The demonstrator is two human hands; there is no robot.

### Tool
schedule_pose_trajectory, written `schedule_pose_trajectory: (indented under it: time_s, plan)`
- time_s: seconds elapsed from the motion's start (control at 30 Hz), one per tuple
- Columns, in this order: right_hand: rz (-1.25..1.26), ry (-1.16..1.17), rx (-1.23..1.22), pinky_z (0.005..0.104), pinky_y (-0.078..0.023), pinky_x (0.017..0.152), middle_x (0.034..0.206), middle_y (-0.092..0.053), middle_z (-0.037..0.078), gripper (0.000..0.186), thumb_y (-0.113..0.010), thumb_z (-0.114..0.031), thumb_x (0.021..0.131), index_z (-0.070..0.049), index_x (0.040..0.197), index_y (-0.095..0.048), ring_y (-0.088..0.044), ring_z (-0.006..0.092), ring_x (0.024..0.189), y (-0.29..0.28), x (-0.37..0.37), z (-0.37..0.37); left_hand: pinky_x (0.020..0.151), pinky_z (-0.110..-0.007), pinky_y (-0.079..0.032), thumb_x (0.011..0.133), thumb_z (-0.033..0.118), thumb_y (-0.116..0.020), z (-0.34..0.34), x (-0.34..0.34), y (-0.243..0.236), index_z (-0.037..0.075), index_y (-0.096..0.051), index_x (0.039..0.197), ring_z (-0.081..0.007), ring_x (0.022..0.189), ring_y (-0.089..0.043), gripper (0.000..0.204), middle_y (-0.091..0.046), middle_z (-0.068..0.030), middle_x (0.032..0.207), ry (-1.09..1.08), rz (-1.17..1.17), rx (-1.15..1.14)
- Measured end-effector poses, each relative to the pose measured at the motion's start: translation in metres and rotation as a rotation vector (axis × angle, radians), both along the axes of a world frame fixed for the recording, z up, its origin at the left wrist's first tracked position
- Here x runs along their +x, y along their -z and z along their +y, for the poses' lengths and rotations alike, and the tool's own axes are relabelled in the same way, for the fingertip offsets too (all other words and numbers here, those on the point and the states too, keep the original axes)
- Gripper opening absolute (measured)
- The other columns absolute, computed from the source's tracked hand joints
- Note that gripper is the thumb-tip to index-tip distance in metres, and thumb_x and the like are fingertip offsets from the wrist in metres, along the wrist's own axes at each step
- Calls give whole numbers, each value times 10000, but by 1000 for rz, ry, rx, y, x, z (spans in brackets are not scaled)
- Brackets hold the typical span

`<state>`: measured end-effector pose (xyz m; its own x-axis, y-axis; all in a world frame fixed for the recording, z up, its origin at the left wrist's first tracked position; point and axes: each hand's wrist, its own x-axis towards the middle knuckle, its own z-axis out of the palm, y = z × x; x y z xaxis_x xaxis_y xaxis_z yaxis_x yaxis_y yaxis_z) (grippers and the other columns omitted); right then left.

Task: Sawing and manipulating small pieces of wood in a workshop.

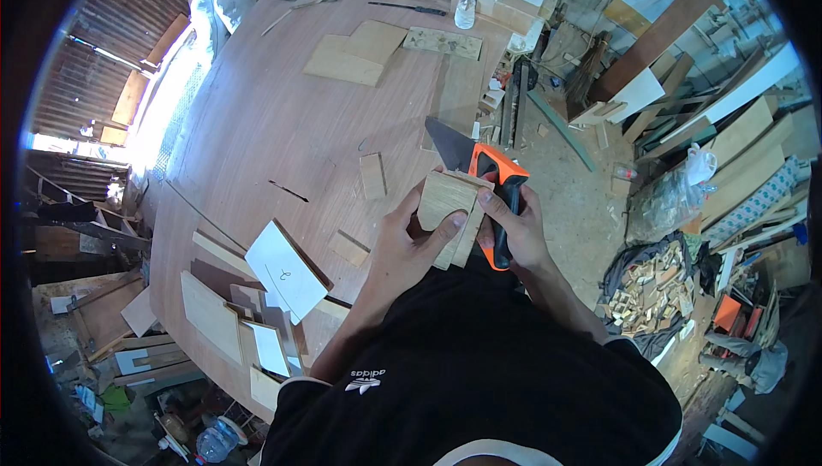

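Observation:
In front of my body, my left hand (pixel 402 239) is closed round small flat pieces of wood (pixel 444 198), its thumb pressed on the face of the top one. A narrower wood strip (pixel 467 239) lies against their right side. My right hand (pixel 524 231) is closed on a handsaw (pixel 499 168) with an orange and black handle, while its thumb touches the wood pieces. The grey saw blade points up and left, away from me. How the right fingers wrap the handle is partly hidden.
A large wooden table (pixel 282 145) bears small blocks (pixel 372 177), a thin dark tool (pixel 288 191) and flat panels (pixel 347 53). White and bare boards (pixel 287 269) stand at its near left. On the floor to the right is a sack of wood offcuts (pixel 648 290).

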<state>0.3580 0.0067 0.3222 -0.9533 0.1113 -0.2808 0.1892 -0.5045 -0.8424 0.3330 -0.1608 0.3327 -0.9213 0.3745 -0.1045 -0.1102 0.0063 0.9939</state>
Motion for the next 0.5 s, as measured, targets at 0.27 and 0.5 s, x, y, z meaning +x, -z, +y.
schedule_pose_trajectory:
  time_s: [0.27,0.5]
  plan:
    - [98,-83,-41,235,-444,455,824,-602,53,514,-725,-266,859,23,1201,-473,-548,104,509,11,5,4,850,-294,-494,845,127,-729,10,5,9,-76,-392,1384,-163,982,-621,667,-619,-131,1073,-46,144,73]
    - [221,-135,-71,237,-477,504,922,-606,84,545,-737,-197,840,29,1240,-444,-580,107,616,11,6,9,743,-323,-522,765,136,-790,11,5,-1,24,-442,1396,-241,885,-655,729,-605,-149,980,-87,549,-240]
